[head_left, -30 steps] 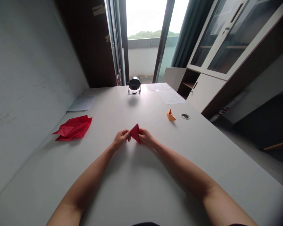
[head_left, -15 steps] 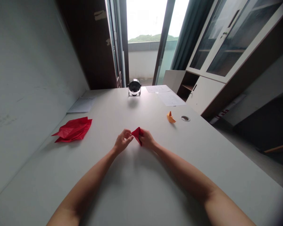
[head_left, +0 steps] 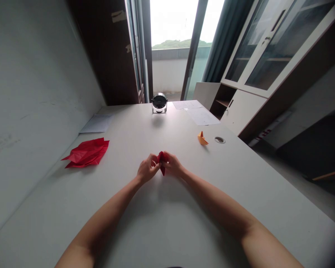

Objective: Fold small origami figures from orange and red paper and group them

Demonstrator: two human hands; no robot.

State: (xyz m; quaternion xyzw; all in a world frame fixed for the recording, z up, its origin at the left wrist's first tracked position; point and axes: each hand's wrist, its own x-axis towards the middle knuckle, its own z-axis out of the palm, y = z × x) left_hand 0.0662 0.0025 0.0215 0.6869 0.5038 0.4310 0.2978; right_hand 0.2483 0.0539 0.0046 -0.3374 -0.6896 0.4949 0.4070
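Between my two hands is a small folded piece of red paper (head_left: 163,170), held a little above the white table (head_left: 162,223). My left hand (head_left: 148,168) pinches its left side, thumb toward me. From the right, my right hand (head_left: 173,163) grips the other side with closed fingers. The fingers cover much of the paper, so its full shape is hidden. Farther right, beyond my right hand, stands a small orange folded-paper boat shape (head_left: 202,139). Crumpled red paper sheets (head_left: 86,152) lie to the left, apart from my left hand.
At the table's far edge stands a round black device on a bracket (head_left: 159,102). White papers (head_left: 202,116) lie at the back right, and another sheet (head_left: 96,123) lies by the left wall. A round cable hole (head_left: 219,140) is near the right edge.
My left hand has moved slightly right and closed on the red paper. The paper has turned narrower and more upright between both hands. My right hand has barely moved.
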